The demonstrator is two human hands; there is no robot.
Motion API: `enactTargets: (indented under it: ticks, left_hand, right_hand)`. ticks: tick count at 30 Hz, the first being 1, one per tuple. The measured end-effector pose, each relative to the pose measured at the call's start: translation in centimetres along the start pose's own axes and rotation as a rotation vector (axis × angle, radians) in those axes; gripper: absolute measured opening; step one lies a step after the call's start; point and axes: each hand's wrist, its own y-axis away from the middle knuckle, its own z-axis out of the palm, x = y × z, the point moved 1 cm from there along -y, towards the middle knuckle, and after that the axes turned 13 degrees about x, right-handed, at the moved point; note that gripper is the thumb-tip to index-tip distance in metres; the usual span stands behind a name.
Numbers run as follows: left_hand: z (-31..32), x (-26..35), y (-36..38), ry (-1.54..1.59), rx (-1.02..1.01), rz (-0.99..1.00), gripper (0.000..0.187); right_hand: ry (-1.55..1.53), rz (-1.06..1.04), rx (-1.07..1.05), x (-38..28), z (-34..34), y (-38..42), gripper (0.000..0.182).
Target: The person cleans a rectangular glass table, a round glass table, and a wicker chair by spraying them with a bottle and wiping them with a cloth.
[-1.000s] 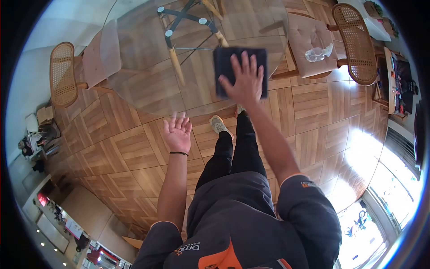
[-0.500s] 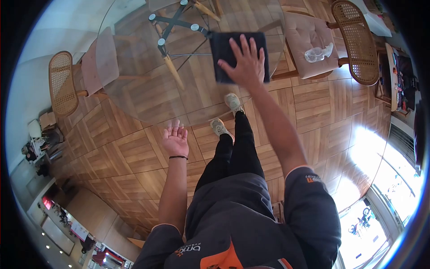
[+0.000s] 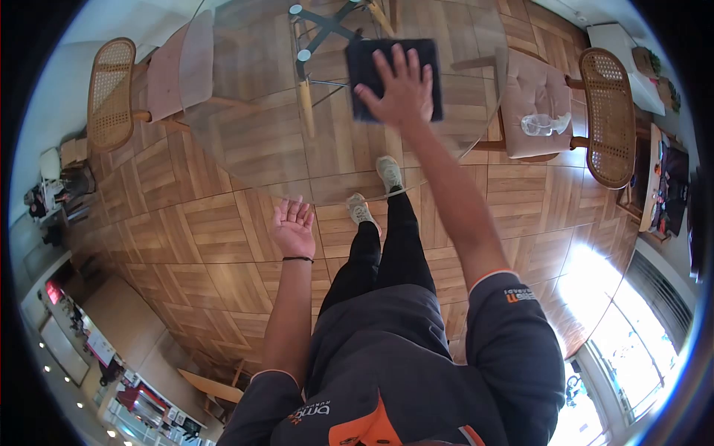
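Observation:
My right hand [image 3: 401, 88] lies flat with fingers spread on a dark square cloth [image 3: 366, 97], which rests on the round glass tabletop [image 3: 253, 141]. The palm and thumb press over the middle of the cloth, whose edges show all round. My left hand [image 3: 294, 229] hangs palm up by the near rim of the glass, fingers loosely apart and slightly curled, holding nothing. A dark band [image 3: 298, 259] circles that wrist.
On the right, a cushioned cane-back chair [image 3: 537, 85] carries a clear spray bottle [image 3: 545, 124]. Another cane-back chair [image 3: 111, 95] stands left. Crossed table legs [image 3: 327, 22] show through the glass. Parquet floor [image 3: 223, 275] lies below; a bright glazed door [image 3: 639, 342] is lower right.
My right hand and the cloth have slid left across the glass. The camera view has shifted, moving table and chairs rightward in frame. My left hand stays much the same.

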Motion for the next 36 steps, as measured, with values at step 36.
enactTargets:
  ticks: [36]
  left_hand:
    - [1.0,3.0,-2.1,0.135,0.084,-0.051,0.057]
  right_hand:
    - [0.125,0.000,-0.069,-1.0,7.0,-13.8,0.086]
